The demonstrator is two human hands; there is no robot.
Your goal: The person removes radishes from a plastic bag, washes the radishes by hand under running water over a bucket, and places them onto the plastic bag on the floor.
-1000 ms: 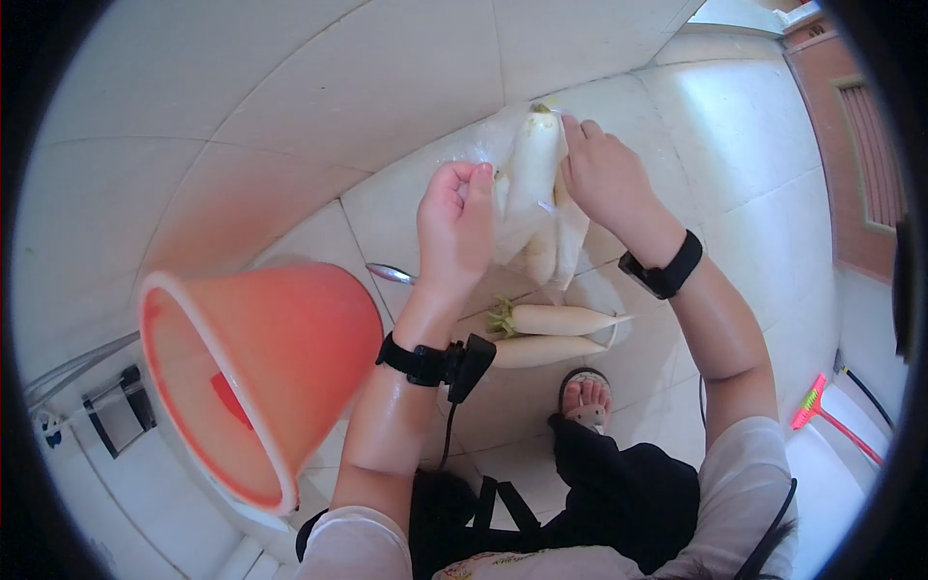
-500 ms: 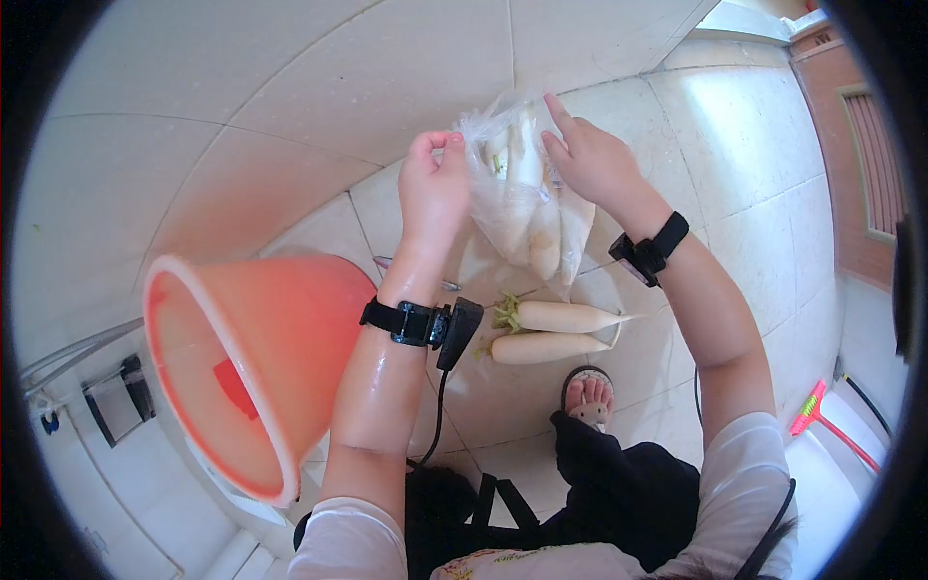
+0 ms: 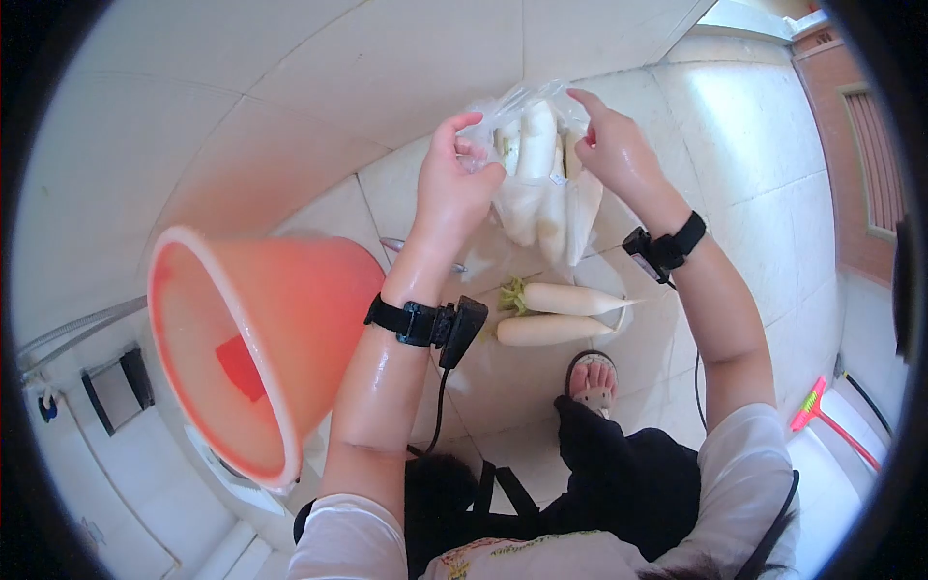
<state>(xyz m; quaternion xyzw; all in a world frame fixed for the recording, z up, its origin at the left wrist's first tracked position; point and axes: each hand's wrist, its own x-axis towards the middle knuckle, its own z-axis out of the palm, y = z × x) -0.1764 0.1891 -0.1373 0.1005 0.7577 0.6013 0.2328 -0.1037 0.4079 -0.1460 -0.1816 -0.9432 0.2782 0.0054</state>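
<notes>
A clear plastic bag (image 3: 519,104) stands on the floor with several white radishes (image 3: 537,145) inside, its mouth spread between my hands. My left hand (image 3: 458,184) has its fingers curled at the bag's left edge, with film bunched by the index finger. At the right edge, my right hand (image 3: 623,150) holds the film, index finger stretched out and thumb bent. Closer to me lie two loose radishes, one (image 3: 575,298) with a green leafy stub and the other (image 3: 551,331) beside it. A slim metallic utensil (image 3: 391,244) is partly hidden behind my left forearm.
An orange plastic bucket (image 3: 319,309) lies tilted at the left, its opening facing left. My sandalled foot (image 3: 592,379) is just below the radishes. A red-handled brush or squeegee (image 3: 822,416) is at the far right. The tiled wall (image 3: 319,106) rises behind the bag.
The bag's mouth is wider, showing more of the radishes. My left hand has moved slightly right and its fingers have spread from a pinch. My right hand has shifted slightly right.
</notes>
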